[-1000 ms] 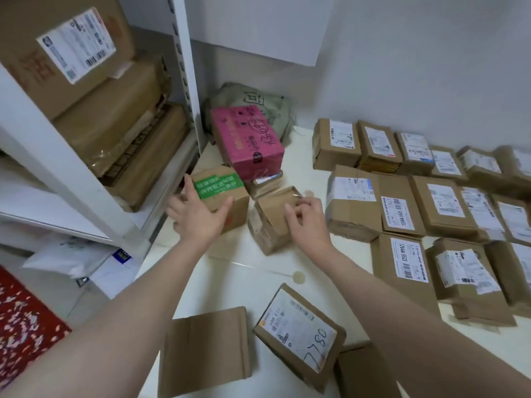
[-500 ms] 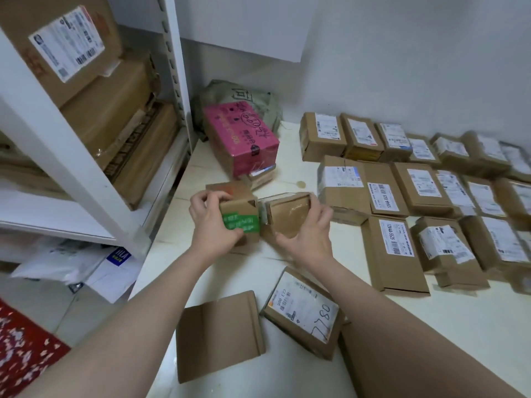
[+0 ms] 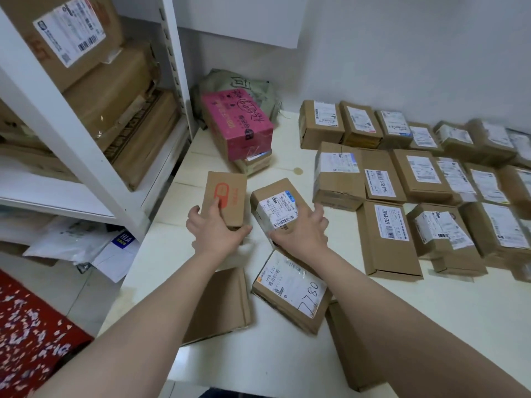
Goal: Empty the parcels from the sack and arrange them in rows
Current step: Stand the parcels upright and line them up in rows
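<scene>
My left hand (image 3: 217, 229) grips a brown box with an orange logo (image 3: 228, 195) at its near end. Beside it, my right hand (image 3: 301, 231) holds a small brown box with a white barcode label (image 3: 275, 206). Both boxes sit low over the white table (image 3: 287, 354), side by side. Several labelled parcels lie in rows (image 3: 416, 173) on the right half of the table. The grey-green sack (image 3: 244, 87) lies crumpled in the far corner behind a pink box (image 3: 237, 124).
A parcel marked 7780 (image 3: 291, 291), a plain brown box (image 3: 221, 304) and another brown box (image 3: 353, 349) lie near the table's front. White shelving (image 3: 71, 122) on the left holds large cartons. Poly mailers (image 3: 86, 248) and a red mat (image 3: 31, 334) lie on the floor.
Both hands turned their boxes over: the left box now shows an orange logo instead of a green sticker, and the right box shows its white label. Both moved slightly toward me.
</scene>
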